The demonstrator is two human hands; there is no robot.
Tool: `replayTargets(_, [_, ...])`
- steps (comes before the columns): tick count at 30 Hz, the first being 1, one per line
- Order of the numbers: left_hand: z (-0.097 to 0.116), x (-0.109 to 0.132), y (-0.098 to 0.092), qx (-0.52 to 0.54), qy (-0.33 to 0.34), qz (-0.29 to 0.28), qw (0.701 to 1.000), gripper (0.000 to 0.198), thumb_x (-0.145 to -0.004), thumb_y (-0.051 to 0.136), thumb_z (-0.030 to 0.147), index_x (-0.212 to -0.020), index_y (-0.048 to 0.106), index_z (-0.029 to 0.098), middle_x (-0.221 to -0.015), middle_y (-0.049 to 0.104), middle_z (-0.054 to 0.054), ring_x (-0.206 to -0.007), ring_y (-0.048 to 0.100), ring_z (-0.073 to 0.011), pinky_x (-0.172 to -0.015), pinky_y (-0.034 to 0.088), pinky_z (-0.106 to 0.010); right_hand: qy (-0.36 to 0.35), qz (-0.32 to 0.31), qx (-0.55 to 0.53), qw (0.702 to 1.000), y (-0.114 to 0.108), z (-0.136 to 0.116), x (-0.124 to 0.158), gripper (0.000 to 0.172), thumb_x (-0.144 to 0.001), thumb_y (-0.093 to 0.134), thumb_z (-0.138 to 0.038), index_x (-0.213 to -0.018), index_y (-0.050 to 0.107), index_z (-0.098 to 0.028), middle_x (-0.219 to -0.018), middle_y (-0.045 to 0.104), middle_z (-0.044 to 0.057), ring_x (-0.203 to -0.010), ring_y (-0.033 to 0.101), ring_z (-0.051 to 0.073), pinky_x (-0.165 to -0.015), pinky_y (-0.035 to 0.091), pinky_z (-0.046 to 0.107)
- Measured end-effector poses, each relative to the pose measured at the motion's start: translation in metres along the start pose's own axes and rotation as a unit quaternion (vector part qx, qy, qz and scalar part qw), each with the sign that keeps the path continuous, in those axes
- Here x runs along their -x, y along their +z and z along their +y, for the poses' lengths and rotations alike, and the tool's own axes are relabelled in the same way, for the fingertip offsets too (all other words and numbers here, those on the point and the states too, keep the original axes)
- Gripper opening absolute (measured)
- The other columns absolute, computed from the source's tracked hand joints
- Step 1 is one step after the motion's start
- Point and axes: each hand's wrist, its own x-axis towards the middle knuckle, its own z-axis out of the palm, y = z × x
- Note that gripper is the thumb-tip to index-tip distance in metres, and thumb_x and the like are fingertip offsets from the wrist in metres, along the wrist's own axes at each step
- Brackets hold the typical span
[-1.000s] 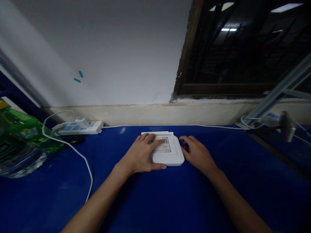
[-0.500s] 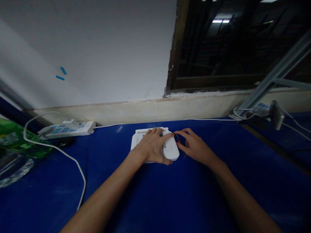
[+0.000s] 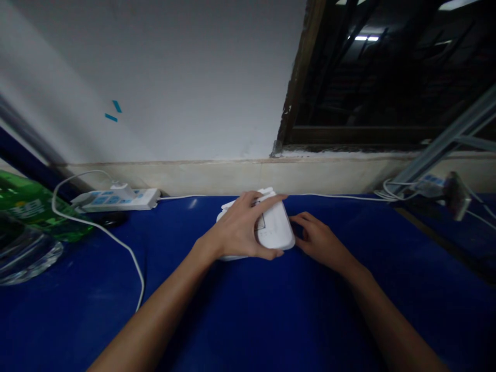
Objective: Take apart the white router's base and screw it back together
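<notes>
My left hand (image 3: 236,232) spans a flat white plastic device (image 3: 276,232), with fingers across its top and thumb along its near edge. The device lies skewed on the blue table, and my hand hides most of its printed label. My right hand (image 3: 318,240) rests on the table with curled fingers at the device's right edge. Nothing shows in that hand, though its fingers could hide something small.
A white power strip (image 3: 116,200) with a plug stands at the wall, trailing a white cable (image 3: 134,263). A plastic bottle with a green label (image 3: 33,212) lies far left. A metal rail (image 3: 445,139) and bundled cables (image 3: 395,192) occupy the right.
My left hand has moved onto the device and turned it clockwise, covering more of the label. The small red-tipped item earlier seen at my right hand no longer shows.
</notes>
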Motion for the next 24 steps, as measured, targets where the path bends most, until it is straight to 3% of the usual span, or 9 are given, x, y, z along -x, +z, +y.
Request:
replayTargets(3, [0.004,0.004,-0.018,0.056,0.002,0.084,0.995,0.117,-0.066,0.090,0.044,-0.161,0.023,0.033,-0.152,0.043,-0.011,-0.137,0.044,-0.0360,-0.115,0.037,-0.054,-0.002,0.007,0.011,1.000,0.002,-0.001,-0.001,0.031,-0.095,0.059,-0.033,-0.123,0.068,-0.023,-0.115,0.065,0.009,-0.082,0.067,0.019,-0.070,0.053,0.031])
replayTargets(6, [-0.003,0.013,-0.023,0.107,-0.015,0.155,0.982,0.113,-0.068,0.089,0.043,-0.160,0.024,0.031,-0.161,0.035,-0.010,-0.143,0.039,-0.0367,-0.119,0.033,-0.053,0.000,0.016,0.023,1.000,0.005,0.000,-0.003,0.029,-0.097,0.056,-0.032,-0.120,0.070,-0.022,-0.115,0.066,0.009,-0.081,0.067,0.019,-0.074,0.054,0.033])
replayTargets(10, [-0.019,0.032,-0.023,0.203,-0.076,0.168,0.962,0.113,-0.070,0.087,0.043,-0.160,0.020,0.032,-0.162,0.036,-0.010,-0.143,0.042,-0.0372,-0.117,0.037,-0.055,0.010,0.024,0.032,0.999,0.007,-0.001,-0.005,0.024,-0.097,0.055,-0.029,-0.110,0.073,-0.021,-0.110,0.070,0.008,-0.076,0.068,0.019,-0.071,0.055,0.033])
replayTargets(13, [-0.029,0.052,-0.029,0.211,-0.094,0.169,0.958,0.112,-0.068,0.089,0.040,-0.159,0.025,0.031,-0.162,0.034,-0.010,-0.144,0.040,-0.0387,-0.118,0.036,-0.057,0.011,0.024,0.034,0.999,0.005,-0.002,-0.004,0.025,-0.096,0.057,-0.031,-0.112,0.073,-0.021,-0.111,0.070,0.008,-0.076,0.068,0.019,-0.071,0.055,0.034])
replayTargets(18, [-0.045,0.085,-0.031,0.200,-0.133,0.104,0.965,0.116,-0.067,0.089,0.032,-0.161,0.021,0.030,-0.159,0.039,-0.014,-0.144,0.041,-0.0374,-0.119,0.032,-0.059,0.026,0.004,0.031,0.999,-0.003,-0.002,0.002,0.040,-0.090,0.066,-0.041,-0.126,0.068,-0.025,-0.123,0.065,0.010,-0.073,0.068,0.017,-0.066,0.056,0.032])
replayTargets(21, [-0.054,0.095,-0.026,0.216,-0.135,0.025,0.967,0.122,-0.068,0.087,0.030,-0.164,0.012,0.030,-0.157,0.042,-0.016,-0.141,0.044,-0.0384,-0.113,0.039,-0.062,0.014,-0.011,0.007,1.000,-0.006,0.001,0.004,0.033,-0.090,0.064,-0.036,-0.121,0.070,-0.024,-0.119,0.067,0.009,-0.067,0.067,0.015,-0.063,0.055,0.030])
replayTargets(24, [-0.058,0.098,-0.022,0.157,-0.119,-0.016,0.980,0.125,-0.064,0.089,0.033,-0.164,0.013,0.033,-0.155,0.044,-0.015,-0.139,0.045,-0.0408,-0.110,0.040,-0.066,0.009,-0.013,-0.009,1.000,-0.009,0.005,0.003,0.023,-0.090,0.059,-0.027,-0.107,0.074,-0.022,-0.106,0.071,0.007,-0.063,0.066,0.014,-0.061,0.054,0.029])
